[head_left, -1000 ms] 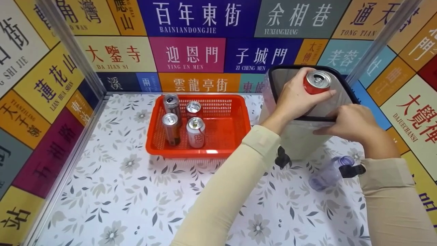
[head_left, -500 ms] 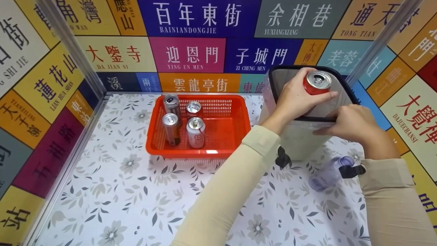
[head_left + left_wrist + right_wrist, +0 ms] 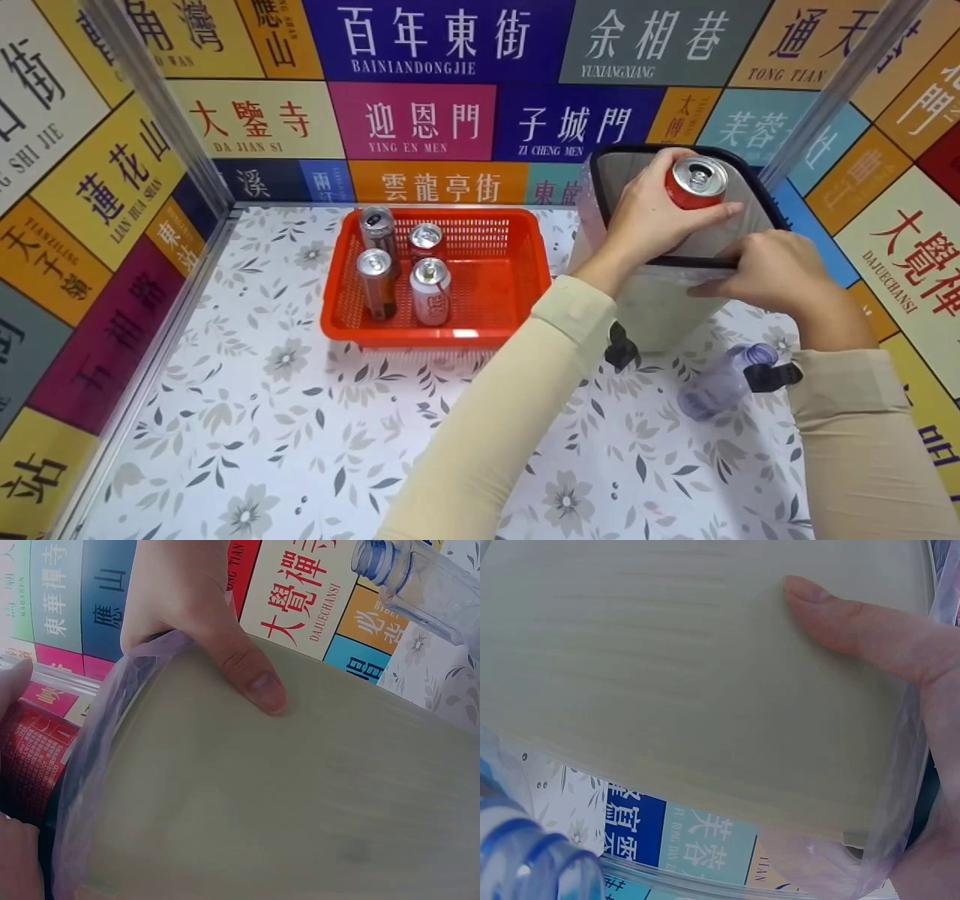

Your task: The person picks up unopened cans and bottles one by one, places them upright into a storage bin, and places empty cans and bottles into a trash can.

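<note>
My left hand grips a red drink can by its side, above the mouth of a bin. The can's silver top faces up with its mouth opened. The pale bin has a black rim and a thin clear bag folded over its edge. My right hand grips the bin's rim at the near right corner. Its thumb lies along the outer wall in the right wrist view, and its other fingers are hidden inside. The left wrist view shows the can beside the bag's edge.
A red plastic basket stands left of the bin with several cans, among them a white one, upright in its left half. A clear bluish bottle without a cap is on the flowered table, below the right wrist. Sign-printed walls enclose the table.
</note>
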Demonstrator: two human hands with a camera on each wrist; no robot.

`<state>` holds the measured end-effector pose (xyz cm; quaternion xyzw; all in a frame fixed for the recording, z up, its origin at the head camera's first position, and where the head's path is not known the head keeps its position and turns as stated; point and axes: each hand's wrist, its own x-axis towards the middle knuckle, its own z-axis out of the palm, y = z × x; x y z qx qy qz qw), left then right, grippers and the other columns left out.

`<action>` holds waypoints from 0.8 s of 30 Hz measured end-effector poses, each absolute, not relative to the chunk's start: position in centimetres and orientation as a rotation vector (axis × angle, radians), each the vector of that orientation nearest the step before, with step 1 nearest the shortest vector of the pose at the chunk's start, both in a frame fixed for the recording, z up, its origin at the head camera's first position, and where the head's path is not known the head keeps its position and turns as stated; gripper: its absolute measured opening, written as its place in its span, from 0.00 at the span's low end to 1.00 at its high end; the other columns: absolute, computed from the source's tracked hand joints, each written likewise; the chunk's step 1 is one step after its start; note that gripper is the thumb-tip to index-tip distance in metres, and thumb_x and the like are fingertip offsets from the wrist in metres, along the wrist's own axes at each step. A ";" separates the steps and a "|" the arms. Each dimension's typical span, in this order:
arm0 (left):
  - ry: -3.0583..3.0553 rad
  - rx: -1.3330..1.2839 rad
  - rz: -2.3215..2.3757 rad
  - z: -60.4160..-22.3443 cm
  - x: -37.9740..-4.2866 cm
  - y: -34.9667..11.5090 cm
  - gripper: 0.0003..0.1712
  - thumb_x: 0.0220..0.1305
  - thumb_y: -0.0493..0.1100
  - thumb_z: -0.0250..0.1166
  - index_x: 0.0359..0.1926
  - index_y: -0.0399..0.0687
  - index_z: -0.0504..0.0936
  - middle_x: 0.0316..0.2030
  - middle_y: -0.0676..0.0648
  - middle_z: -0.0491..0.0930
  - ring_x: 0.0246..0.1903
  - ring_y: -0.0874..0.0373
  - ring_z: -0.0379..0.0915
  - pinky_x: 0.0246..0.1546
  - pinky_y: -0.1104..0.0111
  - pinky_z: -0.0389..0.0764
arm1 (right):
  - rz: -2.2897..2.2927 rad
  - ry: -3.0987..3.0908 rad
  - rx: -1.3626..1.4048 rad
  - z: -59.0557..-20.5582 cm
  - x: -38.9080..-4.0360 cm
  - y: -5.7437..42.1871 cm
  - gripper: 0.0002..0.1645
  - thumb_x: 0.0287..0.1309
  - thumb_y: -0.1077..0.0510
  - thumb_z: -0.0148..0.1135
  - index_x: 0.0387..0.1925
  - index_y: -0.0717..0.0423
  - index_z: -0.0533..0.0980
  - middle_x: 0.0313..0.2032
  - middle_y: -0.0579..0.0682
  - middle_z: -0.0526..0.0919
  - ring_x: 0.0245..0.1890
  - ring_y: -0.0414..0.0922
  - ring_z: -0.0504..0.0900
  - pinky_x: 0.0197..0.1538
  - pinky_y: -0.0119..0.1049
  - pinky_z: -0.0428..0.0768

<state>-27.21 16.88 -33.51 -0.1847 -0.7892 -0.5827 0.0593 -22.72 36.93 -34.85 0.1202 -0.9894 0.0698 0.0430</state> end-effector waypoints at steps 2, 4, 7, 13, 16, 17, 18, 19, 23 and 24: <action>-2.383 -0.569 -1.762 -33.6 -27.2 16.9 0.45 0.49 0.59 0.87 0.65 0.60 0.74 0.52 0.62 0.79 0.50 0.72 0.73 0.50 0.80 0.73 | 0.211 -3.028 0.364 -34.8 -22.7 36.9 0.24 0.46 0.38 0.85 0.35 0.52 0.92 0.23 0.45 0.88 0.25 0.48 0.80 0.30 0.47 0.70; -2.369 -0.579 -1.768 -33.6 -27.2 16.8 0.46 0.49 0.58 0.87 0.65 0.60 0.74 0.53 0.62 0.78 0.50 0.72 0.73 0.50 0.80 0.73 | 0.210 -3.031 0.362 -34.8 -22.7 36.9 0.25 0.46 0.37 0.84 0.36 0.53 0.92 0.25 0.47 0.89 0.26 0.49 0.81 0.30 0.46 0.71; -2.353 -0.586 -1.788 -33.7 -27.3 16.8 0.47 0.49 0.58 0.87 0.66 0.60 0.73 0.54 0.61 0.78 0.51 0.71 0.73 0.50 0.80 0.74 | 0.213 -3.032 0.364 -34.8 -22.7 36.9 0.26 0.47 0.38 0.84 0.37 0.53 0.92 0.26 0.48 0.90 0.26 0.49 0.81 0.30 0.46 0.71; -2.357 -0.578 -1.797 -33.7 -27.2 16.9 0.48 0.49 0.58 0.87 0.67 0.61 0.72 0.55 0.61 0.78 0.51 0.71 0.74 0.49 0.80 0.75 | 0.212 -3.024 0.373 -34.9 -22.7 36.9 0.26 0.46 0.38 0.85 0.38 0.53 0.92 0.27 0.48 0.90 0.26 0.48 0.80 0.30 0.46 0.71; -2.360 -0.572 -1.801 -33.6 -27.2 16.9 0.48 0.49 0.58 0.87 0.68 0.61 0.72 0.55 0.61 0.78 0.51 0.71 0.74 0.49 0.80 0.75 | 0.217 -3.027 0.371 -35.0 -22.7 36.9 0.27 0.47 0.38 0.84 0.39 0.54 0.92 0.27 0.48 0.90 0.26 0.49 0.81 0.31 0.46 0.71; -2.360 -0.571 -1.803 -33.6 -27.2 16.9 0.48 0.49 0.58 0.87 0.68 0.61 0.72 0.55 0.61 0.78 0.51 0.71 0.74 0.49 0.80 0.75 | 0.218 -3.030 0.370 -35.0 -22.7 36.9 0.27 0.47 0.38 0.84 0.39 0.54 0.92 0.27 0.48 0.90 0.27 0.49 0.81 0.31 0.46 0.72; -2.360 -0.570 -1.804 -33.6 -27.2 16.9 0.48 0.49 0.58 0.87 0.68 0.61 0.72 0.55 0.61 0.78 0.51 0.71 0.74 0.49 0.80 0.75 | 0.218 -3.032 0.370 -35.0 -22.7 36.9 0.27 0.47 0.38 0.84 0.39 0.54 0.92 0.27 0.49 0.90 0.27 0.49 0.81 0.31 0.46 0.72; -2.359 -0.571 -1.805 -33.6 -27.2 16.9 0.48 0.49 0.58 0.87 0.68 0.61 0.72 0.55 0.61 0.78 0.51 0.71 0.74 0.49 0.80 0.75 | 0.219 -3.033 0.369 -35.0 -22.7 36.9 0.27 0.47 0.38 0.84 0.40 0.54 0.92 0.27 0.49 0.90 0.27 0.49 0.81 0.31 0.46 0.72; -2.360 -0.572 -1.808 -33.6 -27.1 16.9 0.48 0.49 0.58 0.87 0.68 0.61 0.72 0.55 0.61 0.78 0.51 0.70 0.74 0.49 0.80 0.75 | 0.217 -3.027 0.371 -34.9 -22.7 36.9 0.26 0.47 0.38 0.84 0.40 0.53 0.92 0.27 0.48 0.90 0.27 0.48 0.81 0.30 0.46 0.71; -2.361 -0.573 -1.807 -33.6 -27.1 16.9 0.48 0.49 0.58 0.87 0.68 0.61 0.72 0.55 0.61 0.78 0.51 0.70 0.74 0.49 0.80 0.75 | 0.215 -3.024 0.372 -34.9 -22.7 36.9 0.26 0.47 0.38 0.84 0.39 0.53 0.92 0.27 0.48 0.90 0.26 0.48 0.81 0.30 0.46 0.71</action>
